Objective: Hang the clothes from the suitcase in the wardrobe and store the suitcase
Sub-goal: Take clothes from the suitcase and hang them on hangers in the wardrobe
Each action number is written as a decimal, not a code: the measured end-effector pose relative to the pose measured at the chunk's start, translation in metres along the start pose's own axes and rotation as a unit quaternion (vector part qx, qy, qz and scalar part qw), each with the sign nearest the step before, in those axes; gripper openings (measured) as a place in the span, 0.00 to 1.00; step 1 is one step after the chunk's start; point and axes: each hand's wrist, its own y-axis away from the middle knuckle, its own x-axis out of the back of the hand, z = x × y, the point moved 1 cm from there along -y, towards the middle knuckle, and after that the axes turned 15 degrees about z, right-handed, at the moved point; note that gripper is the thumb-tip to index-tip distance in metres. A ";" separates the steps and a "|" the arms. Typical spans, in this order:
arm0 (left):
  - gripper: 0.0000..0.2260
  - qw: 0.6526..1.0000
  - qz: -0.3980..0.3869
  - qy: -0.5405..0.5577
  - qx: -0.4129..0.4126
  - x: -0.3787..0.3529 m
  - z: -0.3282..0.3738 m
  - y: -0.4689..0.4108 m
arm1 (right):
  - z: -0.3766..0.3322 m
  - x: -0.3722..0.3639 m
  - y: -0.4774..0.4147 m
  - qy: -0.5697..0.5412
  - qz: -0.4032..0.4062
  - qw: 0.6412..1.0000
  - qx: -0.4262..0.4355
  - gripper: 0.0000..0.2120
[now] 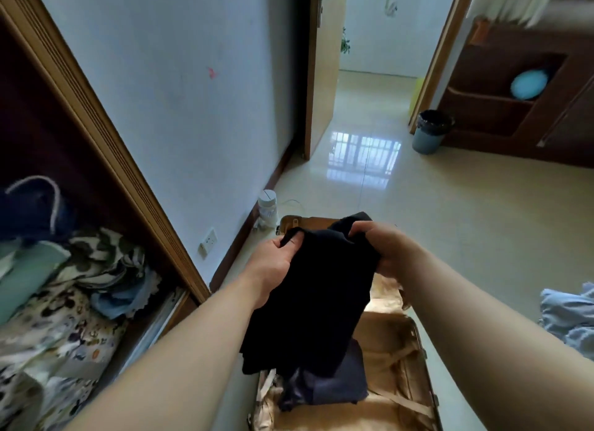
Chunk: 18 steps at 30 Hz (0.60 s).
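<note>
A black garment [308, 305] hangs in front of me above the open suitcase [398, 360], which lies on the floor with a tan lining. My left hand [276, 263] grips the garment's upper left edge, and my right hand [382, 244] grips its upper right edge. A dark navy piece of clothing [331, 385] lies folded in the suitcase below. The wardrobe [48, 160] stands open at the left, with a white hanger [48, 189] and piled patterned bedding [64, 311] inside.
A small white appliance [267, 210] stands by the wall beyond the suitcase. A grey bin [429, 131] sits near the doorway, beside a dark wooden cabinet [514, 109]. Light blue fabric [569, 315] lies at the right edge. The tiled floor [450, 221] stretches toward the open door.
</note>
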 end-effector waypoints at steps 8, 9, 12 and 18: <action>0.10 0.993 -0.095 -0.044 0.051 0.048 0.076 0.051 | -0.083 -0.011 0.081 -0.016 -0.006 0.997 0.081 0.05; 0.10 0.989 -0.115 -0.034 0.082 0.056 0.084 0.056 | -0.090 -0.011 0.092 -0.009 -0.017 0.996 0.091 0.06; 0.10 0.993 -0.084 -0.015 0.081 0.073 0.112 0.066 | -0.115 -0.013 0.121 0.025 -0.074 0.989 0.128 0.07; 0.27 0.986 0.004 -0.109 -0.129 0.083 0.158 0.081 | -0.170 -0.014 0.173 0.099 -0.140 0.964 0.202 0.17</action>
